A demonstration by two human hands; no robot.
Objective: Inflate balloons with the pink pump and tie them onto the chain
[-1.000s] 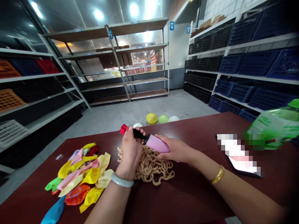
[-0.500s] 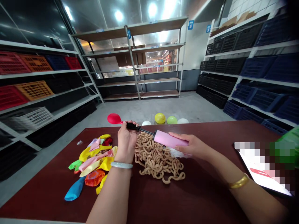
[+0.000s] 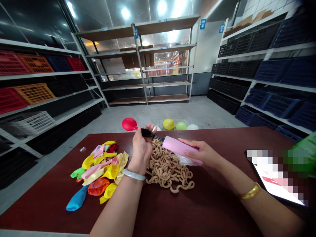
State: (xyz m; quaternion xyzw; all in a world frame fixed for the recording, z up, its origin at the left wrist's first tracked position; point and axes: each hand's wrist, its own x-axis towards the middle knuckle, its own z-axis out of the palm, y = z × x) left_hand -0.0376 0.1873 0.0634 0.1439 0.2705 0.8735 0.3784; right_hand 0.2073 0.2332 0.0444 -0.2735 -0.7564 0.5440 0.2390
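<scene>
A pink balloon pump (image 3: 181,149) with a black nozzle end is held between my two hands over the table. My left hand (image 3: 143,144) is closed round its black end, where a red balloon (image 3: 129,124), partly inflated, sits on the tip. My right hand (image 3: 201,151) grips the pink barrel. Only a short length of the grey rod shows between the black end and the barrel. Below the pump lies a heap of tan, rope-like curls (image 3: 170,171). Left of my left wrist are several flat balloons (image 3: 98,171) in yellow, pink, orange, green and blue.
The dark red table (image 3: 212,204) spans the foreground. A lit tablet-like screen (image 3: 274,181), partly pixelated, lies at the right near a green bag-like thing (image 3: 303,151). Inflated balloons, one of them yellow (image 3: 169,124), rest beyond the far edge. Shelves (image 3: 148,87) with crates surround the floor.
My left hand has moved right toward the barrel, shortening the visible rod. The red balloon has moved with it and grown larger. My right hand has barely moved.
</scene>
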